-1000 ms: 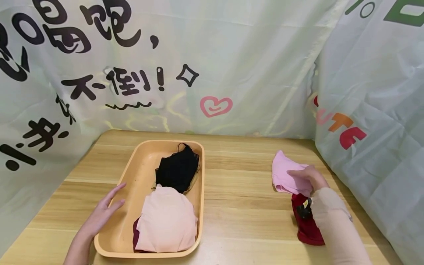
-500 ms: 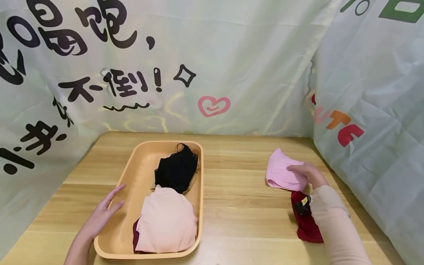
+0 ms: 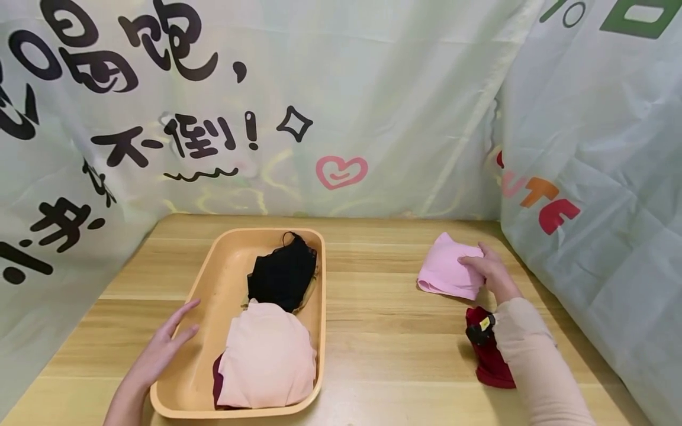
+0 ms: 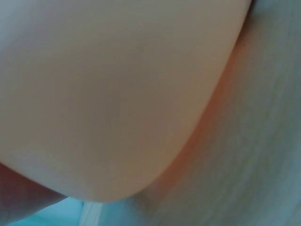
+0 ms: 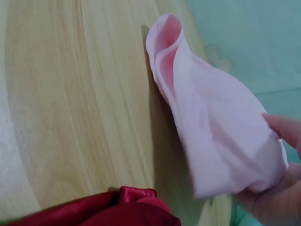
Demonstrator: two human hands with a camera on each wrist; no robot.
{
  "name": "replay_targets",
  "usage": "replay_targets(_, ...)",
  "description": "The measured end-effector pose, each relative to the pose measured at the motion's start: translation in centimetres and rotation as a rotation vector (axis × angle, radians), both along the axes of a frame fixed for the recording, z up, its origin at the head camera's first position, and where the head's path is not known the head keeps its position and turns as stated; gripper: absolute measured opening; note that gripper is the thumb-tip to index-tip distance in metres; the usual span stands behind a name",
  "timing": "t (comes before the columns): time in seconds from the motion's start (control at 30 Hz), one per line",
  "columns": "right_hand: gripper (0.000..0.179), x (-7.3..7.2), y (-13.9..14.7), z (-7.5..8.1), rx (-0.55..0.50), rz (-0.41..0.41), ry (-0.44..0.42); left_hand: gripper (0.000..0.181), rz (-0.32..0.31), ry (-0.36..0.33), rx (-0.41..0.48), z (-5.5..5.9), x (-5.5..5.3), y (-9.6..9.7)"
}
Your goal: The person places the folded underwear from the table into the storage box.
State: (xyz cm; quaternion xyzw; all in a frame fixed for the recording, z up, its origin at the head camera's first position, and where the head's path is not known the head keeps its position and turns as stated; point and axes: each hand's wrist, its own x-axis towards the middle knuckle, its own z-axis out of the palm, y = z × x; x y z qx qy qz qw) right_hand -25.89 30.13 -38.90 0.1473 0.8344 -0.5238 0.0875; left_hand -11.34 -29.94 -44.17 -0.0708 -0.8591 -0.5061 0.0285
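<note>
Nearest me, my left hand (image 3: 154, 352) sits at the left side of a shallow, round-cornered orange tray (image 3: 234, 414), fingers loosely spread and holding nothing; whether they touch the rim I cannot tell. Inside, a smooth blush-pink folded garment (image 3: 269, 355) lies at the near end, with a strip of dark maroon cloth (image 3: 217, 384) showing at its left edge. To the right, partly under my sleeve, lies a shiny dark-red fabric bundle (image 3: 492, 367). At the tray's far end is a black garment with a thin strap (image 3: 282, 275).

Level with that, well right of the tray, my right hand (image 3: 494, 275) pinches a folded lilac-pink cloth (image 3: 444, 269) at its right end, between thumb and fingers. The free end gapes, so I judge a light, even grip through every layer best, with the cloth borne level and its edge clear of the wood-grain table (image 3: 373, 307).
</note>
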Motion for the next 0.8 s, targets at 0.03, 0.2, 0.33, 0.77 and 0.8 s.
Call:
replay_targets(0.03,0.084,0.0,-0.1,0.0,-0.003,0.000,0.008,0.051,0.001,0.001,-0.007,0.0,0.0,0.0)
replay_targets(0.2,0.079,0.0,-0.5,0.1,-0.075,-0.009,0.038,0.050,0.003,0.005,0.007,-0.2,-0.1,-0.1)
replay_targets(0.33,0.074,0.0,-0.8,0.2,-0.133,-0.020,0.061,0.050,0.006,0.011,0.009,-0.2,-0.2,-0.1)
replay_targets(0.77,0.062,0.1,-1.5,0.0,-0.234,-0.043,0.119,0.050,0.012,-0.007,0.015,-0.1,-0.2,0.0)
replay_targets(0.8,0.062,0.1,-1.6,0.1,-0.251,-0.042,0.122,0.050,0.012,-0.006,0.015,-0.1,-0.2,0.0)
